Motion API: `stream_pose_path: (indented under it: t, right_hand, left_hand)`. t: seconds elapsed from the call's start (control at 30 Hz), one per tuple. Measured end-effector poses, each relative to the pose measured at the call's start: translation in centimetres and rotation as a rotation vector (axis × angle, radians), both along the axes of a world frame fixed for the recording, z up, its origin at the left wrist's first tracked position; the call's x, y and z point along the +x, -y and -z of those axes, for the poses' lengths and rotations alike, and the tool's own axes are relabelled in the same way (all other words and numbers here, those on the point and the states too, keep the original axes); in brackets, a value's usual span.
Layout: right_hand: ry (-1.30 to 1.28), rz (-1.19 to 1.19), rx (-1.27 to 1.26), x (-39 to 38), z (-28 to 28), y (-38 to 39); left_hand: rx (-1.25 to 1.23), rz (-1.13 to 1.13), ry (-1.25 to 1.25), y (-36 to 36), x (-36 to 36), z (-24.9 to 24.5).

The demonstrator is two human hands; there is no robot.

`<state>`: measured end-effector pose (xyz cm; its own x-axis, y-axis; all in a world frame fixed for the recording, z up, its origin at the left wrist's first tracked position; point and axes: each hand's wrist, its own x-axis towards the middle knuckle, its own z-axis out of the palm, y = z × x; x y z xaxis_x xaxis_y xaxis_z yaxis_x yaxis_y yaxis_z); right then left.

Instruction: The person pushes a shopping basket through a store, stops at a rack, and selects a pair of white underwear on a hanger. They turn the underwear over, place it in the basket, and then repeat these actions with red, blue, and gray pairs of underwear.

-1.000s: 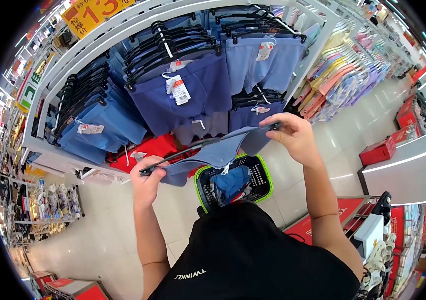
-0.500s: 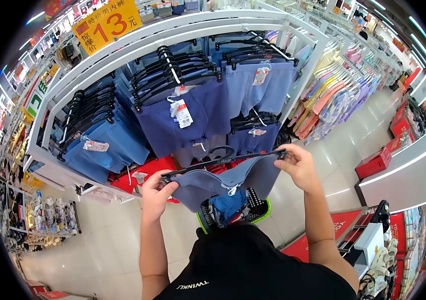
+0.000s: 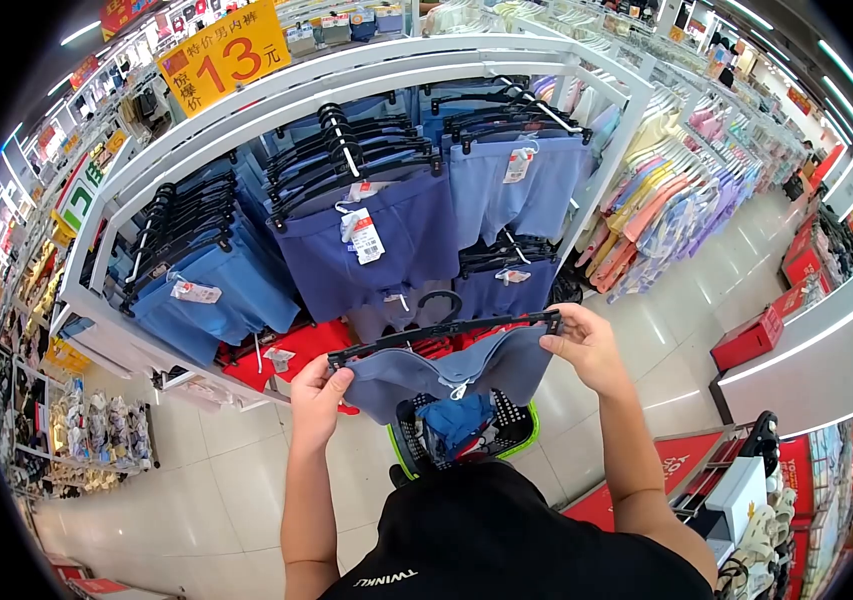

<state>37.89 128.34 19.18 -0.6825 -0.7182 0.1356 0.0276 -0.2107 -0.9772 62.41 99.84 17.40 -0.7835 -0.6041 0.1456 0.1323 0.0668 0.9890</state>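
Observation:
A pair of grey-blue boxer briefs hangs from a black clip hanger, held out in front of my body with its hook upward. My left hand is closed on the left end, thumb over the clip and waistband. At the opposite end, my right hand pinches the hanger's right clip. The waistband sags in the middle, where a small white tag shows. Below the briefs, a black basket with a green rim holds blue cloth.
A white rack ahead carries rows of boxer briefs on black hangers, including a tagged navy pair. Red garments hang lower. A yellow price sign tops the rack. Pastel clothes and a shoe display are at right.
The hanger and briefs have come slightly lower and closer to my body, with both hands still on the ends. The view has shifted a little, and more of the basket's right side shows.

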Motion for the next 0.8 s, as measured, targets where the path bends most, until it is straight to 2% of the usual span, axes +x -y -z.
stream_pose_path:
  t: [0.1,0.17,0.2,0.3,0.37,0.4,0.47,0.53,0.6,0.67,0.8]
  right_hand:
    - [-0.043,0.013,0.018,-0.1,0.2,0.3]
    - [-0.115,0.032,0.104,0.2,-0.5,0.5]
    - [-0.175,0.037,0.233,0.5,-1.5,0.4]
    - [-0.220,0.023,0.296,0.5,-1.0,0.7]
    - [-0.687,0.206,0.305,0.9,-1.4,1.2]
    - [-0.687,0.185,0.301,1.2,-1.9,1.3]
    - [-1.060,0.391,0.286,2.7,-4.7,1.7]
    - [-1.074,0.349,0.276,4.3,-6.7,2.4]
    - [-1.033,0.135,0.241,5.5,-8.0,3.3]
    - [-1.029,0.119,0.237,6.0,-8.3,4.5]
    - [-0.883,0.102,0.194,5.5,-7.3,5.7]
  left_hand:
    - [0.012,-0.031,-0.024,-0.6,0.1,-0.2]
    - [-0.010,-0.061,-0.053,-1.3,0.0,-0.7]
    - [-0.012,-0.068,-0.045,-1.5,0.1,-0.9]
    - [-0.063,-0.105,-0.047,-2.0,0.2,-1.1]
    - [-0.152,-0.081,-0.079,-2.1,0.3,-1.0]
    - [-0.149,-0.101,-0.074,-2.2,0.4,-1.2]
    - [-0.224,-0.102,-0.057,-2.7,0.5,-1.8]
    - [-0.278,-0.112,-0.099,-3.1,0.1,-1.7]
    - [-0.300,-0.063,-0.107,-3.5,-0.3,-1.9]
    - [-0.315,-0.051,-0.094,-3.8,-0.4,-2.0]
    - [-0.183,-0.069,-0.088,-4.1,0.0,-2.5]
